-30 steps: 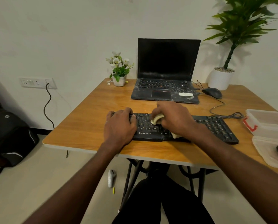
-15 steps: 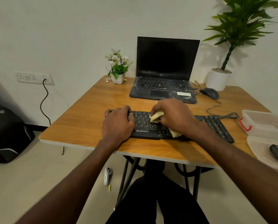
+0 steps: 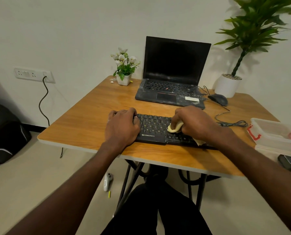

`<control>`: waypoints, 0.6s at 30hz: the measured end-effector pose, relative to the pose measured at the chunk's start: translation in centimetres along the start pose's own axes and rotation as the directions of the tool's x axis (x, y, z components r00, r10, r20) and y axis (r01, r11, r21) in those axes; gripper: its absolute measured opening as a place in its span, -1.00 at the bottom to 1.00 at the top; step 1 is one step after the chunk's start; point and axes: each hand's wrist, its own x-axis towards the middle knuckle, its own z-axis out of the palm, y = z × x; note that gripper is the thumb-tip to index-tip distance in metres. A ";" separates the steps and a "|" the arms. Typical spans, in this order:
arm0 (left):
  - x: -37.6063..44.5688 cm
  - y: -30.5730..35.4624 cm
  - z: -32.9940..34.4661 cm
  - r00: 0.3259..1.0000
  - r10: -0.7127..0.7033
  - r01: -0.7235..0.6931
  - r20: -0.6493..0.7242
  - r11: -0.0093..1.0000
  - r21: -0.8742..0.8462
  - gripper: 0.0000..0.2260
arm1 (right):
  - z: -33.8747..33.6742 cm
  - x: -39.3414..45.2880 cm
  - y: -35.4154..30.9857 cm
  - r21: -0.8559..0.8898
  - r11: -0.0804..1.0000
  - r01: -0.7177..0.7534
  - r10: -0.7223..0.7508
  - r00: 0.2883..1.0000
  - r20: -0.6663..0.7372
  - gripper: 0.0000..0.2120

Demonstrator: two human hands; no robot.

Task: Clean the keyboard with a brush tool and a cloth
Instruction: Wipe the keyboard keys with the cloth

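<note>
A black keyboard (image 3: 154, 128) lies near the front of the wooden table (image 3: 83, 126). My left hand (image 3: 122, 126) rests on its left end, fingers curled over the far edge. My right hand (image 3: 192, 122) grips a bunched pale yellow cloth (image 3: 175, 128) and presses it onto the keys at the middle of the keyboard. A corner of the cloth pokes out under my wrist at the keyboard's front edge. The keyboard's right part is hidden behind my right hand and forearm. No brush is in sight.
Behind the keyboard stands an open, dusty laptop (image 3: 171, 92). A mouse (image 3: 218, 99) with its cable, a small flower pot (image 3: 123, 78) and a large potted plant (image 3: 227, 85) line the back. Clear plastic containers (image 3: 276, 133) sit at the right edge.
My right hand has slid the cloth to the right along the keys. My left hand has stayed on the keyboard's left end. The camera has shifted slightly.
</note>
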 end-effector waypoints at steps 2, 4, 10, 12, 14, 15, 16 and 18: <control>0.0 0.0 0.0 1.000 0.003 -0.003 -0.001 1.000 -0.002 -0.79 | 0.3 0.3 0.0 0.027 0.999 -0.042 0.044 0.998 -0.048 -0.71; 0.0 0.0 0.0 1.000 0.011 -0.011 -0.001 1.000 -0.006 -0.80 | 1.1 0.8 -0.8 0.093 0.995 -0.046 0.059 0.988 -0.145 -0.69; 0.0 0.0 0.0 1.000 0.006 -0.006 0.004 1.000 -0.002 -0.81 | 3.2 2.4 -3.3 0.070 0.993 0.098 -0.077 0.965 -0.250 -0.67; 0.0 -0.1 0.0 1.000 0.009 -0.009 0.001 1.000 -0.006 -0.81 | 3.3 2.0 -2.9 0.048 0.990 0.129 -0.116 0.968 -0.225 -0.70; 0.0 -0.1 0.1 1.000 0.009 -0.009 -0.007 1.000 -0.013 -0.81 | 2.7 1.5 -1.8 0.050 0.991 0.121 -0.110 0.976 -0.187 -0.71; 0.0 -0.2 0.1 1.000 0.008 -0.008 -0.006 1.000 -0.012 -0.81 | 2.3 1.1 -1.1 0.044 0.993 0.108 -0.100 0.983 -0.157 -0.71; 0.1 -0.2 0.1 1.000 0.006 -0.006 -0.003 1.000 -0.007 -0.81 | 1.9 0.8 -0.3 0.037 0.995 0.092 -0.087 0.988 -0.125 -0.71; 0.1 -0.2 0.1 1.000 0.004 -0.004 0.002 1.000 -0.002 -0.80 | 1.1 0.2 1.0 0.035 0.998 0.056 -0.054 0.996 -0.075 -0.71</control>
